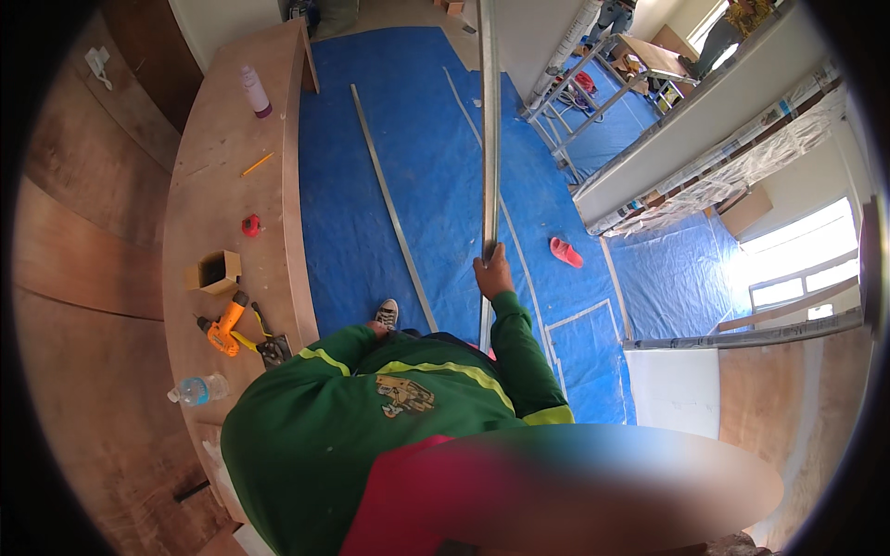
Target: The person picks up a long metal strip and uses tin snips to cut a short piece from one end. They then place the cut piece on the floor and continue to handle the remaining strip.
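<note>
Top: green, long-sleeved. Motif: tan and brown with dark lines, subject unclear; clock bearings below run from it. Front band: yellow-green, curving across the top, 2 o'clock. Left sleeve band: yellow-green, 10 o'clock. Right sleeve band: yellow-green, broad, 3 o'clock. Cloth: crimson-pink, 6 o'clock. Shoe: dark, patterned, pale-edged, 12 o'clock.

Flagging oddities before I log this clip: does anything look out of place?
A red slip-on shoe lies on the blue tarp, right of the metal channel in the right hand; odd because no matching shoe sits beside it.
</note>
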{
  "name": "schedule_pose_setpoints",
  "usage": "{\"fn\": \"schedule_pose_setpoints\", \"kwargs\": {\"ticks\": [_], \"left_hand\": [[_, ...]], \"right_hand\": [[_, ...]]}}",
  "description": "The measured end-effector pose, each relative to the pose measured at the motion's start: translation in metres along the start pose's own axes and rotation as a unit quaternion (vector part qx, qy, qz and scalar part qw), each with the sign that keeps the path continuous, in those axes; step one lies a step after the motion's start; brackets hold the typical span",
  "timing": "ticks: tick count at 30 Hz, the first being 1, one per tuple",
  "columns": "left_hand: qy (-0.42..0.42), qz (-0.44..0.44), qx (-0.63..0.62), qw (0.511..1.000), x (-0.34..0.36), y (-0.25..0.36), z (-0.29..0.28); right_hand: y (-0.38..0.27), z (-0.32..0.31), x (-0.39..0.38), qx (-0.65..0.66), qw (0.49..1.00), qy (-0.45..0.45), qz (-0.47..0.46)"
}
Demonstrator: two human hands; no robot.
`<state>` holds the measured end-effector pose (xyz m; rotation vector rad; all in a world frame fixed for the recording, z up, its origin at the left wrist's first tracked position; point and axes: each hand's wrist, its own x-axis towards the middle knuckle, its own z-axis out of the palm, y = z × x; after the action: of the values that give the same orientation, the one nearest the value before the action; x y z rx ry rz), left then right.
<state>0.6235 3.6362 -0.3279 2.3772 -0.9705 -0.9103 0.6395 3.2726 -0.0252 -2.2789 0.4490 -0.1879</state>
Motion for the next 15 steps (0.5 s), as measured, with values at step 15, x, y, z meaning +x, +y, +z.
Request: {"fn": "schedule_pose_setpoints", "kwargs": {"ticks": [15], "left_hand": [[-0.058, -0.084, -0.136, 0.985, 0.016, -0.003, 0.006]], "right_hand": [[0.024, -0.045, -0.008, -0.024, 0.997, 0.056, 0.041]]}}
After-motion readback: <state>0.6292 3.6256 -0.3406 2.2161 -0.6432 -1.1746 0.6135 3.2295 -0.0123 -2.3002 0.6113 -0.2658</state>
